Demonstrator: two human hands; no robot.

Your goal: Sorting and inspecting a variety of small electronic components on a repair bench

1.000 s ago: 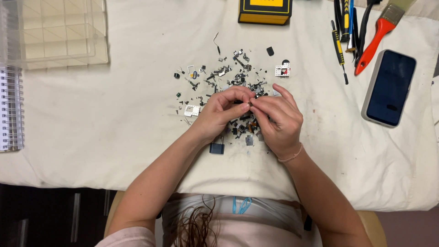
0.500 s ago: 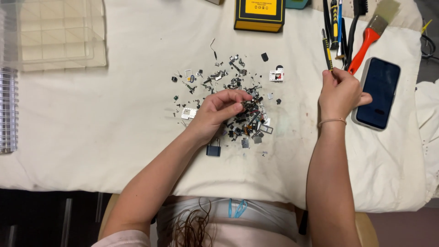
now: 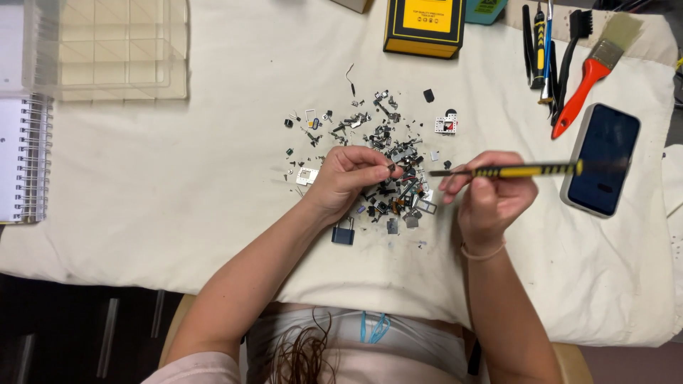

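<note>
- Head view, looking straight down: a table draped in a cream cloth, smudged dark near the middle.
- Centre of cloth: a scattered pile of small metal and electronic parts — screws, brackets, shields, tiny boards. One small white board with a red spot lies at the pile's right edge, apart from the rest.
- Left hand: resting on the pile's left side, fingers curled in, thumb and forefinger pinched together at the tips. Something tiny may be between them; too small to tell what.
- Right hand: raised just right of the pile, closed around a yellow-and-black striped screwdriver. The tool lies nearly level, dark tip pointing left toward the left hand's fingertips, near but not touching.
- Just below the left hand: a small dark blue block with two prongs, on the cloth.
- Right side: a dark phone in a grey case, screen up, beside the screwdriver's handle end.
- Upper right: a row of hand tools and a red-handled paintbrush, lying at a slant.
- Top centre: a yellow-and-black box.
- Upper left: a clear plastic compartment box; at the left edge, a spiral notebook.
</note>
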